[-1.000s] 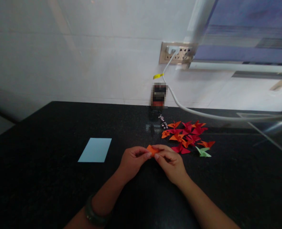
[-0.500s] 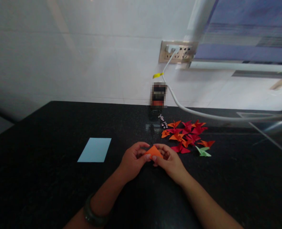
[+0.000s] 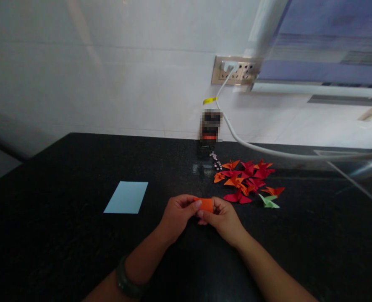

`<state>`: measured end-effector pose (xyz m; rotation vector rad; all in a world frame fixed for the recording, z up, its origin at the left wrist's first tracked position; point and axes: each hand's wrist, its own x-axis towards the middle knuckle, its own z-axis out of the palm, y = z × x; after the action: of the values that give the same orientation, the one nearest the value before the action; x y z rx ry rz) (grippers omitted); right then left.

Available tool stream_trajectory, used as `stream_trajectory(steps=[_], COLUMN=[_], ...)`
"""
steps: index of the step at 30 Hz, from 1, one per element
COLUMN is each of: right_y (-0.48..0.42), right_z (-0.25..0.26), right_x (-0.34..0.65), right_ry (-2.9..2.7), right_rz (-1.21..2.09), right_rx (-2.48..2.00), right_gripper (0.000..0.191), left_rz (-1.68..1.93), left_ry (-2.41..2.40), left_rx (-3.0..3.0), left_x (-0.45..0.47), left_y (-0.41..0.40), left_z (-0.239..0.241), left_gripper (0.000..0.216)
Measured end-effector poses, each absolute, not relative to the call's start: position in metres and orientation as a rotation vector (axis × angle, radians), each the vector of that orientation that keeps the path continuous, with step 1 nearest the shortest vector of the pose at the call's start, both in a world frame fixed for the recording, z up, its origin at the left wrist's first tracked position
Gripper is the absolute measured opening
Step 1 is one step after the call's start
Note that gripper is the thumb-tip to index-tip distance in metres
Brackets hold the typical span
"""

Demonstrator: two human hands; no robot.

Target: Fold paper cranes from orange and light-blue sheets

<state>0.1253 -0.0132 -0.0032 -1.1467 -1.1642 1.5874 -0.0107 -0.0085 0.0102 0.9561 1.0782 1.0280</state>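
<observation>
A small folded piece of orange paper [image 3: 206, 204] is held between both hands above the dark counter. My left hand [image 3: 180, 214] pinches its left side, thumb on the front face. My right hand [image 3: 223, 216] grips its right side and lower edge, with the thumb below and fingers behind. The fingers hide part of the paper. Just beyond my right hand lie several folded paper cranes, red and orange, among them a red crane [image 3: 238, 196] close to the fingers and one pale green crane [image 3: 269, 201].
A flat light-blue paper sheet [image 3: 126, 197] lies on the black counter [image 3: 79, 247] to the left. At the wall stands a blurred-out dark object [image 3: 211, 126] with a beaded strap [image 3: 216, 161]. A white cable [image 3: 268, 151] runs from the wall socket [image 3: 236, 70] across the back right.
The orange paper has turned in my fingers: its upward-pointing corner now shows as a squarer, flat-topped face. Both hands sit slightly lower, and the view has shifted a little.
</observation>
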Motion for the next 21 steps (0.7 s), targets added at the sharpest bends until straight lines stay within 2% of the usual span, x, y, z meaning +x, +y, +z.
stream_trajectory(steps=[21], right_y=[-0.0121], right_z=[-0.0047], right_x=[0.1284], right_ry=[-1.231], right_rz=[1.591], right_rx=[-1.121], right_gripper=[0.026], left_rz=[1.013], left_ry=[1.044], left_rx=[1.089], left_x=[-0.0096], left_y=[-0.0098], left_z=[0.0024], left_gripper=[0.025])
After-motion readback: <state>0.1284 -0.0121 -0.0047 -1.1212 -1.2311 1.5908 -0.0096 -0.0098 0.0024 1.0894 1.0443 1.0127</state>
